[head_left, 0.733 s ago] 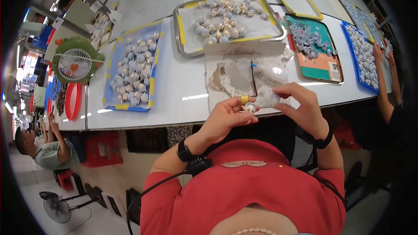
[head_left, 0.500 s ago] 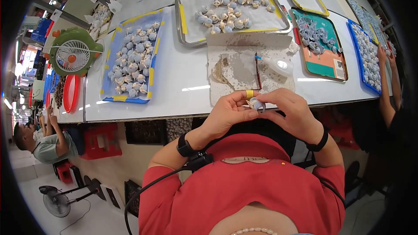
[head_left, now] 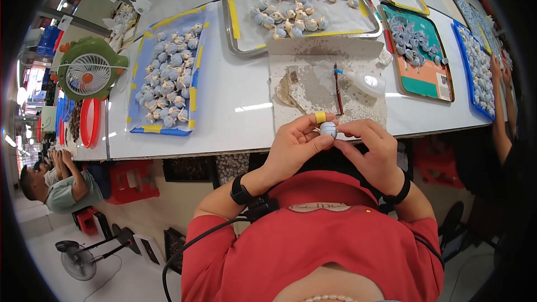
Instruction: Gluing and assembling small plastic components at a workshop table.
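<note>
A small round pale-blue and cream figurine point(head_left: 329, 129) sits between my hands at the table's near edge. My left hand point(head_left: 297, 146) grips it between thumb and fingers, with yellow tape around one finger. The thumb and forefinger of my right hand point(head_left: 376, 154) press at the figurine's right side. Just beyond lies a stained paper sheet point(head_left: 313, 110), which carries a thin dark-red stick tool point(head_left: 338, 90) with a blue band and a white rounded bottle point(head_left: 369, 84). Whatever lies between my right fingertips is too small to make out.
A blue tray point(head_left: 193, 100) of similar figurines lies left, a metal tray point(head_left: 230, 22) of more at the back. On the right are a green-and-orange tray point(head_left: 417, 86) of blue-grey pieces and another blue tray point(head_left: 488, 113). A green fan point(head_left: 89, 70) stands far left. Co-workers sit at both sides.
The figurine has turned in my fingers: its rounded blue side now shows where cream parts and a loose blue edge showed before. My hands stay close together; the whole view has shifted slightly.
</note>
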### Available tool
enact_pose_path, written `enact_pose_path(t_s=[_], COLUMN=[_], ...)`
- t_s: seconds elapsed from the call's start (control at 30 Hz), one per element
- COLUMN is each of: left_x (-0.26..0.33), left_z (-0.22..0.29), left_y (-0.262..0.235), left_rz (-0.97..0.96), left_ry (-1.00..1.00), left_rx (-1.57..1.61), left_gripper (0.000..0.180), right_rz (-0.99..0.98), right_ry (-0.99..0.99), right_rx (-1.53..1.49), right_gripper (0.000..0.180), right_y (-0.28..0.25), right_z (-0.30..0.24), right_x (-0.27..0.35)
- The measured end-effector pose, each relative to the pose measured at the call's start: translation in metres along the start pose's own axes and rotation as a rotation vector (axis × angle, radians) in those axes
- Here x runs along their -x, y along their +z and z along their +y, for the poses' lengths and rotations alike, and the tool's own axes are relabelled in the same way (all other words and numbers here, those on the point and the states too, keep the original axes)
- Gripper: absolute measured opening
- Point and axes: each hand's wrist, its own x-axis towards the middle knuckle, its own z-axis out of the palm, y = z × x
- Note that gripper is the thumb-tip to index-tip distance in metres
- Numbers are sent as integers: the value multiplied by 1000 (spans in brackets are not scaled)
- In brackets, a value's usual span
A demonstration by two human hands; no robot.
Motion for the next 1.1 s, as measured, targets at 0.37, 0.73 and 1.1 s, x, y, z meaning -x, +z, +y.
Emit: enact_pose_path(t_s=[0.37,0.73,1.1], left_x=[0,1,10], left_z=[-4,3,12], left_y=[7,11,14], left_rz=[3,-83,-178], left_ry=[116,151,277], left_rx=[-141,-186,-551], left_gripper=[35,33,35], right_rz=[116,-75,-321], right_ry=[90,116,207], right_rx=[-19,-209,-962], right_gripper=[21,39,46], right_y=[6,-20,-8], right_z=[-4,7,13], right_x=[6,-5,3])
